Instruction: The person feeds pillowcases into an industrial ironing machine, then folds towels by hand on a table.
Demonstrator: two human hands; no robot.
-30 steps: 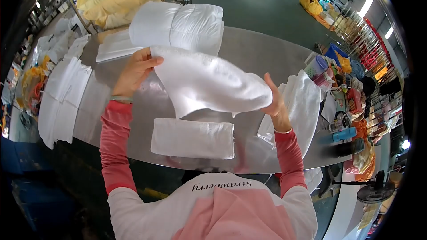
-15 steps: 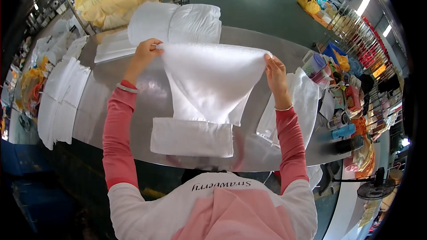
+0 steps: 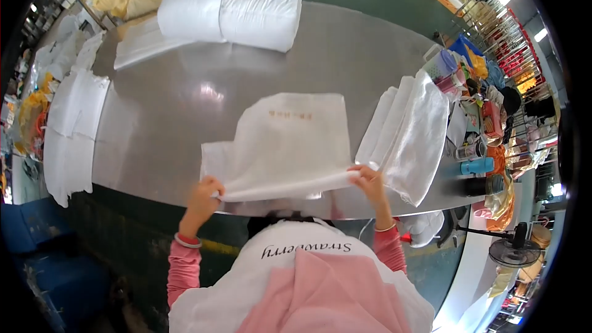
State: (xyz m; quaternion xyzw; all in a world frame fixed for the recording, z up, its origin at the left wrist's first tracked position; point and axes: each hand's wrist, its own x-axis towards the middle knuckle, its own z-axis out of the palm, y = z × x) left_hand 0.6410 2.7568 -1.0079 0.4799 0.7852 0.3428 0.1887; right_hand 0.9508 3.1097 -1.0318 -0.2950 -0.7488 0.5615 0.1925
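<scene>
A white cloth [image 3: 293, 142] with faint orange print near its far edge lies spread on the metal table. My left hand [image 3: 203, 200] pinches its near left corner, and my right hand [image 3: 369, 184] grips the near right corner. Between them the near edge is drawn straight along the front of the table. Under its left side, part of another white cloth [image 3: 213, 153] sticks out. A pile of folded white cloths [image 3: 407, 139] lies just beyond my right hand.
The metal table [image 3: 154, 129] has a curved rim. At its far side sits a large white plastic-wrapped roll [image 3: 228, 9]. More white cloths [image 3: 74, 129] hang over the left end. Cups, a blue bottle [image 3: 476, 166] and clutter fill the right, with a black fan [image 3: 515, 250] nearby.
Both hands have come down and toward my body, bringing the held edge from the far side to the table's front. The cloth now lies flat with its print showing. The view has shifted slightly.
</scene>
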